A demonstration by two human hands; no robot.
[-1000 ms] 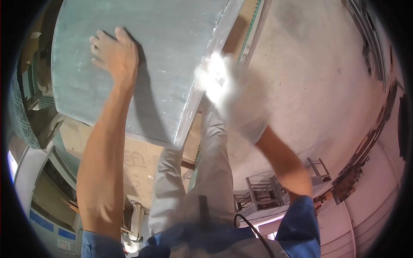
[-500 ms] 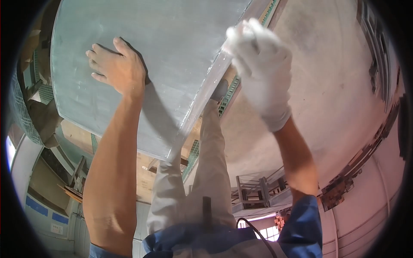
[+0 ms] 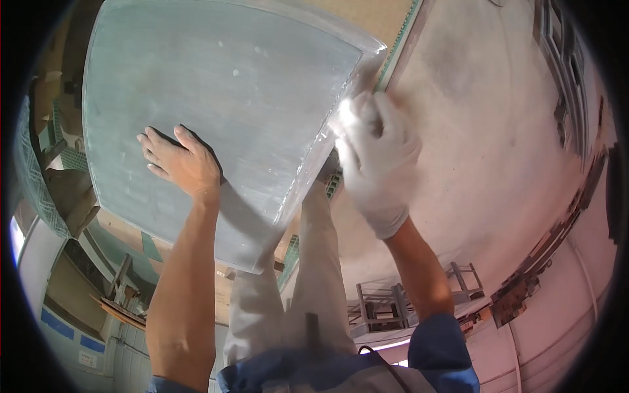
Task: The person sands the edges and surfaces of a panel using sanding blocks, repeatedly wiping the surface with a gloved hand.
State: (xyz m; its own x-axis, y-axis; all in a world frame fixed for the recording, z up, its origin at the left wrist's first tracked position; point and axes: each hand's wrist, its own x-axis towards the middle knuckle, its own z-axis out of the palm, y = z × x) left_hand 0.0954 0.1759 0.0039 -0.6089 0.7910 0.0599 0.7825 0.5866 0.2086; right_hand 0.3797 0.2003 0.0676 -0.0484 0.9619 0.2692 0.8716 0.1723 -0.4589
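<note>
A large flat grey panel (image 3: 229, 78) with a whitish, dusty-looking surface lies in front of me. My bare left hand (image 3: 180, 160) rests flat on its left part, fingers stretched out. At the panel's right edge is my right hand (image 3: 380, 164), in a white glove, its fingers curled in. A bright white patch shows at those fingertips, beside the edge. Motion blur and glare hide what the fingers hold, if anything. White specks run along the right edge strip (image 3: 308, 173).
Under the panel, a support with green perforated strips (image 3: 396, 49) and tan board shows. Pale floor (image 3: 472, 150) spreads to the right. Metal frames (image 3: 383, 304) stand behind me, and more lean at the far right (image 3: 567, 72). My legs (image 3: 314, 242) are close to the panel's near corner.
The view has shifted, so the panel sits lower and its far right corner now shows. My right hand has come nearer along the right edge. My left hand stays flat on the panel.
</note>
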